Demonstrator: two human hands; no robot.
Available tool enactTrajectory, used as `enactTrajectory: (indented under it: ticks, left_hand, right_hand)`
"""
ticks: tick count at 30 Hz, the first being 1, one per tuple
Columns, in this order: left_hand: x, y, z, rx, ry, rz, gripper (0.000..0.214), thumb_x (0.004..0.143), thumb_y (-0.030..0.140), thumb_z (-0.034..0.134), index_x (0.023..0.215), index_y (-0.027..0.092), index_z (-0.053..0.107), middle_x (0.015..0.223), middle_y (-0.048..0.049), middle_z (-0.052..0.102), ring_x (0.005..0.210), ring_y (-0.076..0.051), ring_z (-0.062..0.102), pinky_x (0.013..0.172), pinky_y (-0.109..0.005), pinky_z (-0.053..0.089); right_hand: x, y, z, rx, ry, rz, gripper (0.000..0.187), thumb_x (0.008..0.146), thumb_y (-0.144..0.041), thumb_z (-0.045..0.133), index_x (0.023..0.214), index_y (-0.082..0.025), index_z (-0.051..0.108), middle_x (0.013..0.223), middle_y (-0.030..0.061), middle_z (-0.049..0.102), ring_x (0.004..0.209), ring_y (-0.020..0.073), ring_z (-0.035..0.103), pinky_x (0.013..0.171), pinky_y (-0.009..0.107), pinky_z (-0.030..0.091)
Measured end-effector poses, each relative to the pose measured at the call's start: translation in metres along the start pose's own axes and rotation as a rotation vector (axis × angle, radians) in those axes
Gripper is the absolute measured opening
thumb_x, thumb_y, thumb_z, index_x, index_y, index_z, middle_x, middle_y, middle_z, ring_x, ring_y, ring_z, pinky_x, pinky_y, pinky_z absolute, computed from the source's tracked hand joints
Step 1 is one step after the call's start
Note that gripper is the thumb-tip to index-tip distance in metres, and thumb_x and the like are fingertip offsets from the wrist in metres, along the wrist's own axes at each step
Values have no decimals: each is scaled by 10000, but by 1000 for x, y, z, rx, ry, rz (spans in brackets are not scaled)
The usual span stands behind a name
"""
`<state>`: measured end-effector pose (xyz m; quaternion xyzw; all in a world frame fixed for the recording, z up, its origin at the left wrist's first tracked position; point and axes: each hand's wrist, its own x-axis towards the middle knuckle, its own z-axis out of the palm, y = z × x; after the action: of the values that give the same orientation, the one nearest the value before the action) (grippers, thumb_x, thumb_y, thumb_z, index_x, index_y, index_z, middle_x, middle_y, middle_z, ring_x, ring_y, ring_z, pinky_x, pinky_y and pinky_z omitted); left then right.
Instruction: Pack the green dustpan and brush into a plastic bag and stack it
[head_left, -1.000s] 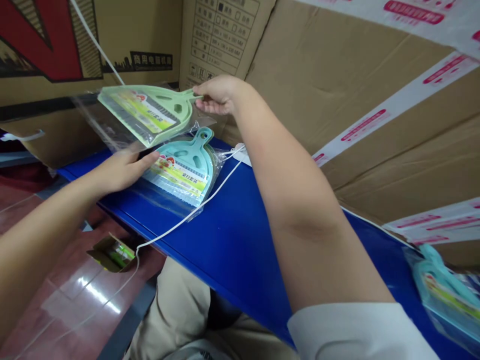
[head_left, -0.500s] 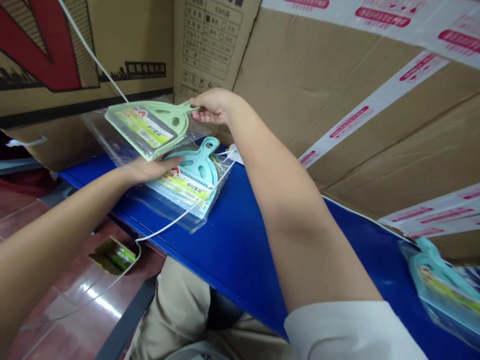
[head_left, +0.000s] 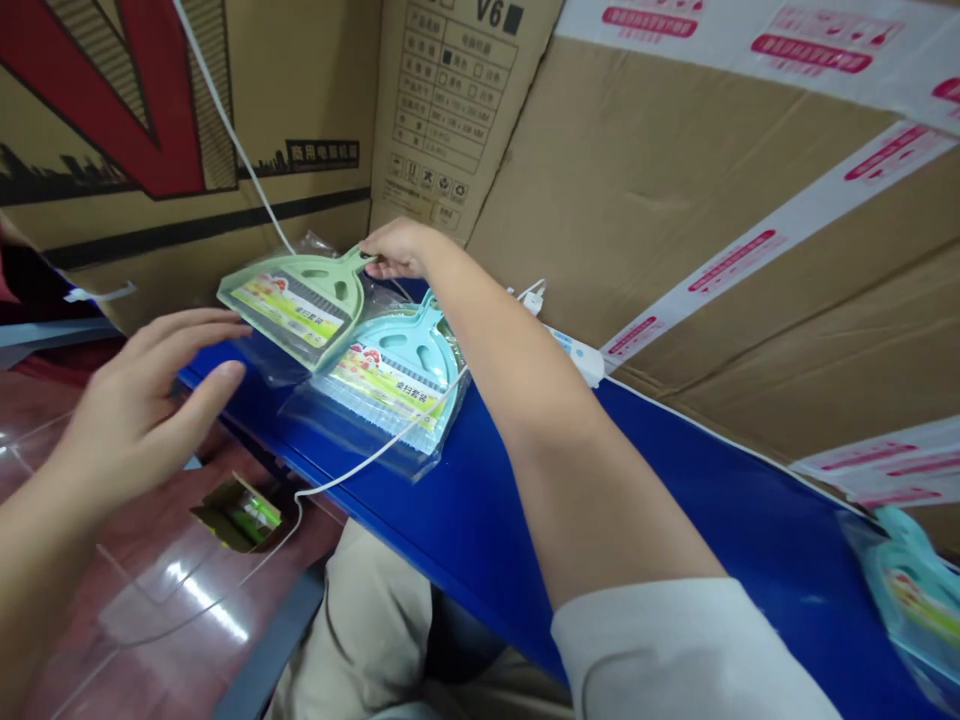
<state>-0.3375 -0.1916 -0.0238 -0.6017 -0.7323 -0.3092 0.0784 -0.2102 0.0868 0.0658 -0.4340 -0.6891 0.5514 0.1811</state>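
My right hand (head_left: 397, 249) pinches the handle of a green dustpan set (head_left: 296, 305) sealed in a clear bag, holding it low over the far left end of the blue table (head_left: 675, 520). It overlaps a light blue dustpan set (head_left: 397, 370) in its own bag, lying flat on the table. My left hand (head_left: 142, 410) hovers left of the table edge, fingers spread and empty, a little short of the green set.
Large cardboard boxes (head_left: 675, 200) wall in the table's far side. A white cable (head_left: 360, 460) runs across the blue set and down to the floor, ending near a white plug block (head_left: 577, 352). Another blue set (head_left: 911, 590) lies at far right. A small open box (head_left: 240, 512) sits on the floor.
My left hand has let go of the bags and pulled back to the left, opening. My right hand has lowered the green set onto the blue one.
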Motion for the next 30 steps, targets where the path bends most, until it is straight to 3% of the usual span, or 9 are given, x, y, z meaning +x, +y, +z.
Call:
enactTrajectory:
  ticks: [4, 7, 10, 13, 16, 20, 23, 26, 30]
  left_hand:
    - [35, 26, 14, -63, -109, 95, 568, 988, 546, 344, 1242, 208, 724, 1435, -138, 680, 1375, -335, 604, 1226, -505, 434]
    - [43, 23, 26, -38, -171, 110, 614, 977, 520, 330, 1274, 142, 713, 1417, -212, 679, 1354, -356, 616, 1202, -542, 450]
    - [41, 15, 32, -2, -182, 114, 608, 973, 521, 323, 1304, 174, 698, 1440, -197, 673, 1345, -340, 623, 1194, -544, 453]
    - [41, 13, 32, 25, -213, 130, 615, 963, 529, 315, 1297, 180, 696, 1438, -200, 675, 1343, -337, 628, 1188, -541, 460]
    - [45, 15, 31, 53, -239, 140, 651, 945, 534, 307, 1295, 143, 692, 1430, -227, 670, 1346, -351, 627, 1194, -546, 459]
    - [47, 20, 27, 75, -231, 144, 672, 943, 507, 290, 1271, 78, 689, 1403, -272, 669, 1326, -378, 639, 1187, -552, 468]
    - [45, 27, 18, 60, -121, 135, 625, 966, 514, 331, 1258, 90, 685, 1400, -256, 676, 1318, -376, 647, 1181, -531, 478]
    - [43, 41, 5, 42, 21, 127, 542, 1008, 527, 366, 1269, 170, 680, 1381, -156, 703, 1312, -318, 653, 1191, -467, 478]
    - [42, 56, -5, 117, 23, 56, 545, 989, 515, 379, 1302, 189, 682, 1307, -124, 707, 1270, -299, 674, 1146, -432, 516]
  right_hand:
    - [3, 1, 9, -17, 14, 24, 146, 1036, -65, 557, 1089, -119, 683, 723, 0, 639, 536, 82, 594, 581, 162, 581]
    - [5, 2, 13, -20, 31, 17, 197, 1044, -56, 508, 1138, -99, 675, 729, 13, 645, 541, 95, 612, 575, 182, 589]
    - [2, 5, 15, -131, 66, -2, 190, 1040, -84, 516, 1134, -86, 680, 765, 46, 675, 612, 140, 678, 631, 246, 625]
    - [-4, 9, 14, -397, 131, -44, 190, 1063, -179, 521, 1093, -117, 698, 841, 84, 714, 784, 206, 747, 761, 327, 656]
    - [-6, 10, 10, -637, 174, -193, 179, 1059, -256, 578, 1075, -139, 713, 989, 125, 742, 1092, 263, 734, 984, 363, 603]
    - [-21, 4, 0, -730, 208, -344, 221, 1070, -294, 549, 1102, -141, 706, 1111, 153, 731, 1253, 305, 656, 1066, 394, 540]
    - [-66, -2, -22, -740, 278, -472, 238, 1070, -324, 536, 1051, -156, 703, 1101, 141, 717, 1243, 322, 647, 1056, 411, 531]
    - [-140, 5, -61, -749, 407, -583, 244, 1058, -360, 539, 999, -190, 703, 1076, 112, 718, 1191, 308, 661, 1041, 405, 519]
    - [-240, 51, -133, -773, 651, -472, 174, 994, -344, 587, 977, -243, 727, 1055, 97, 758, 1062, 278, 704, 973, 414, 537]
